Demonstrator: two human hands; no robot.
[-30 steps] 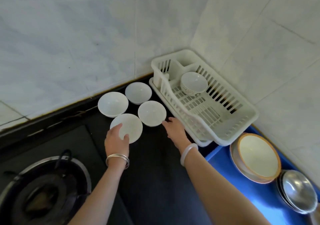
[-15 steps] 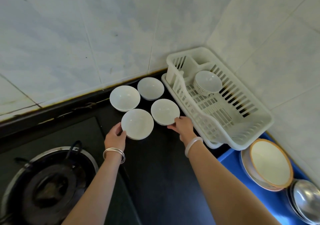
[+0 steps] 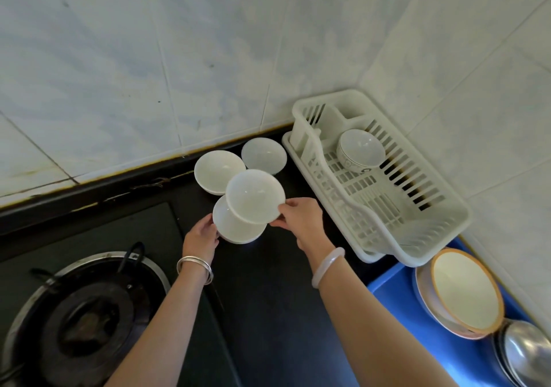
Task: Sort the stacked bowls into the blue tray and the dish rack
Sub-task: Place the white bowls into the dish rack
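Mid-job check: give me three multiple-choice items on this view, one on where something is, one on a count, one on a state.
1. Where is the patterned bowl?
A. in the dish rack
B. in the blue tray
C. on the stove burner

2. How many plain white bowls are outside the rack?
A. two
B. four
C. six

3. What is the right hand doing?
A. hanging free
B. holding a lifted bowl by its rim
C. resting on the rack

Answers: 1 A, it sits at the rack's far end. 2 B, two on the counter, one at the left hand, one lifted. 3 B, fingers pinch the tilted bowl's rim.
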